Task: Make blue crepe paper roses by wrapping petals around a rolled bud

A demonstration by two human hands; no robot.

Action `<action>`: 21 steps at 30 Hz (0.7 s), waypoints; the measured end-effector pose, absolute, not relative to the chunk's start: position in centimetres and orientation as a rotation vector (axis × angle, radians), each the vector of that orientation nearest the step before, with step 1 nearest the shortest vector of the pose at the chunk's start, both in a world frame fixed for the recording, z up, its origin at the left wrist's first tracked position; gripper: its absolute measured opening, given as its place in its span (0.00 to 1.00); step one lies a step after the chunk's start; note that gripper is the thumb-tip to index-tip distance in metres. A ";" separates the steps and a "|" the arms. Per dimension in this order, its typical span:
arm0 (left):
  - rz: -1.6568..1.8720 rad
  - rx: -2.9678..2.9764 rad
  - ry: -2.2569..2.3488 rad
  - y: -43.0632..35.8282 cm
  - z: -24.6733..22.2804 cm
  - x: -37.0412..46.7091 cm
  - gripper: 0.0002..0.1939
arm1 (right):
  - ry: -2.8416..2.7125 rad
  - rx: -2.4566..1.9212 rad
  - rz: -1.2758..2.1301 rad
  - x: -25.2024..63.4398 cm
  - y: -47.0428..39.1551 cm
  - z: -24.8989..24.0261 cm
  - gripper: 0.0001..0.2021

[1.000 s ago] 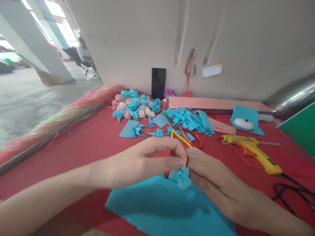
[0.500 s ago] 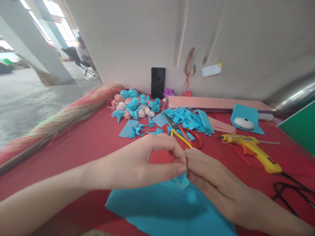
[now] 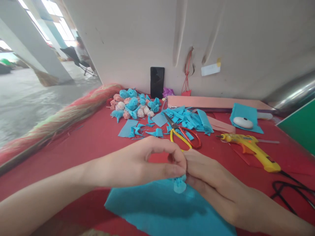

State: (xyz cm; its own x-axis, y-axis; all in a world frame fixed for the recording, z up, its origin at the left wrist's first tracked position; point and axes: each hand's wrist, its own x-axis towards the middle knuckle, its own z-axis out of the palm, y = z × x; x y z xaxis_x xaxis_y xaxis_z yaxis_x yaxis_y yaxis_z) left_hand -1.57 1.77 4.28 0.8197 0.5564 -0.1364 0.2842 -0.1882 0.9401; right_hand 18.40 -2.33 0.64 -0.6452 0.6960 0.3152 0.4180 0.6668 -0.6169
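My left hand (image 3: 147, 164) is closed in a pinch, thumb against forefinger, on a small blue crepe paper flower (image 3: 180, 185). Its frilled, rounded edge hangs below my thumb; the rest is hidden by the fingers. My right hand (image 3: 214, 180) meets it from the right, its fingers pressed together on the flower's other side. Beneath both hands a large blue crepe paper sheet (image 3: 157, 206) lies on the red tabletop (image 3: 98, 144). Scissors (image 3: 180, 131) with one yellow and one red handle lie just beyond my fingers, blades over blue paper strips (image 3: 187, 118).
Blue, pink and white paper roses (image 3: 133, 104) are heaped at the back left. A yellow hot glue gun (image 3: 253, 147) with a black cord lies right. Against the wall leans a phone (image 3: 157, 82); a white oval device (image 3: 242, 122) rests on folded blue paper.
More of the flower's rounded blue edge shows below my left thumb, turned downward. Both hands keep nearly the same place, and the view has shifted slightly.
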 end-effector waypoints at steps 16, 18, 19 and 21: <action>1.213 2.727 0.686 0.7 3.0 -0.9 0.11 | -1.731 -1.157 1.112 17.0 -3.3 1.5 0.14; 1.224 2.773 0.680 0.8 3.0 -1.0 0.11 | -1.721 -1.164 1.145 16.9 -3.4 1.4 0.15; 1.216 2.800 0.672 0.9 3.0 -1.0 0.11 | -1.713 -1.172 1.153 16.8 -3.5 1.4 0.15; 1.202 2.861 0.663 0.9 2.9 -1.1 0.11 | -1.696 -1.182 1.199 16.7 -3.6 1.4 0.15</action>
